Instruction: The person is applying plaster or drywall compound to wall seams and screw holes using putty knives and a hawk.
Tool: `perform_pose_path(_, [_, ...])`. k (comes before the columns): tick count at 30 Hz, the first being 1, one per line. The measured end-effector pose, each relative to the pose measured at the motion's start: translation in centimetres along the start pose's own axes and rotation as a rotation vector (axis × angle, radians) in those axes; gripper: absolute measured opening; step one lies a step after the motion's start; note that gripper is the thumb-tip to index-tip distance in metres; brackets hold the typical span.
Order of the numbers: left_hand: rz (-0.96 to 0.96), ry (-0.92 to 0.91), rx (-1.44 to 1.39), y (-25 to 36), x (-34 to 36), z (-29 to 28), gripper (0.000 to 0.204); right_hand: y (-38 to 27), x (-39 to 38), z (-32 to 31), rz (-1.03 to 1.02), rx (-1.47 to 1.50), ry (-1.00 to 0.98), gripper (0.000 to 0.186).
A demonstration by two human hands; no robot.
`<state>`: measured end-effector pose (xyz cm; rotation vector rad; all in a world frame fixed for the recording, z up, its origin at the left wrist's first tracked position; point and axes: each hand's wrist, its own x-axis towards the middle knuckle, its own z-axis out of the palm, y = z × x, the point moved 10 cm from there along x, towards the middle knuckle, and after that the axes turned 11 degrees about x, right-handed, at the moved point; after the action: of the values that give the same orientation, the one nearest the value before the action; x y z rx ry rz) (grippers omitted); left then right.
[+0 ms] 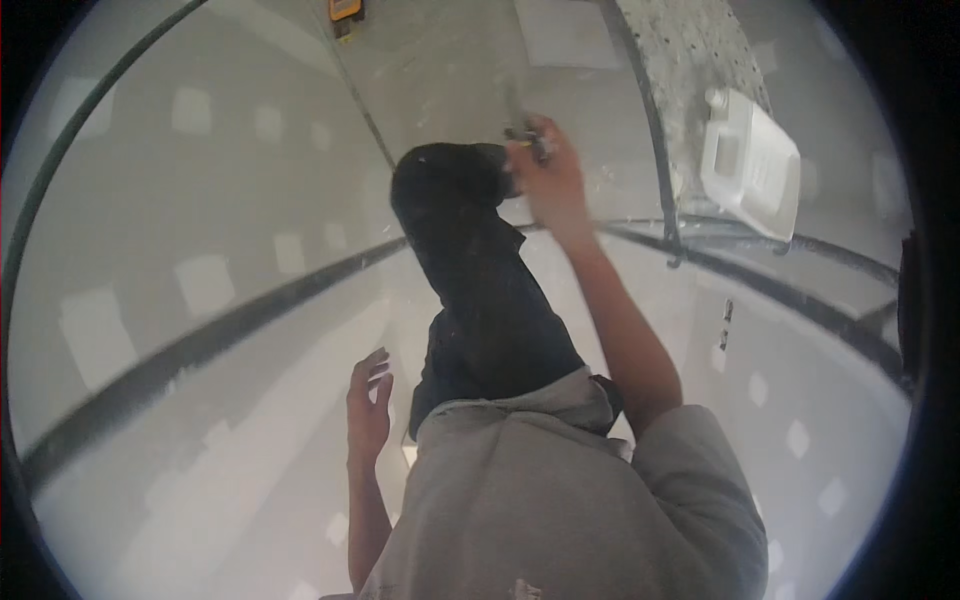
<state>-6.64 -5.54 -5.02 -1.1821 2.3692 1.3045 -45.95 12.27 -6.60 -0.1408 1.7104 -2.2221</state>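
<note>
Right hand, stretched far, holds a blurred tool on its left; left hand hangs nearer, loosely spread.

Single head view, taken by the left one of two wide fisheye cameras worn side by side on the person's head; upright and unmirrored, its left being the person's left. The lens looks steeply downward along the front of the body. Nearest to it, the grey shirt fills the lower middle, and the dark trousers extend away toward the upper middle. The field takes in both the left hand, left of centre, and the right hand, above centre, and reaches the white jug at upper right. A black border encloses the rounded field; a dark rail bows along its left edge.
</note>
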Motion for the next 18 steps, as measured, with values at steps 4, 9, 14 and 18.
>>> perform_pose_path(4, [0.202,0.115,0.408,11.1,4.4,-1.4,0.039,0.8,6.5,5.2,0.121,0.062,-0.079,0.042])
perform_pose_path(9, [0.026,-0.063,0.195,20.0,13.9,-3.1,0.039,6.3,14.8,11.1,0.292,-0.13,-0.315,0.044])
perform_pose_path(14, [-0.036,-0.214,0.071,27.2,24.6,-2.4,0.037,10.1,24.2,11.2,0.471,-0.023,-0.31,0.044])
perform_pose_path(18, [-0.026,-0.303,0.002,37.0,33.2,-5.6,0.039,7.0,34.1,7.5,0.552,-0.071,-0.152,0.042])
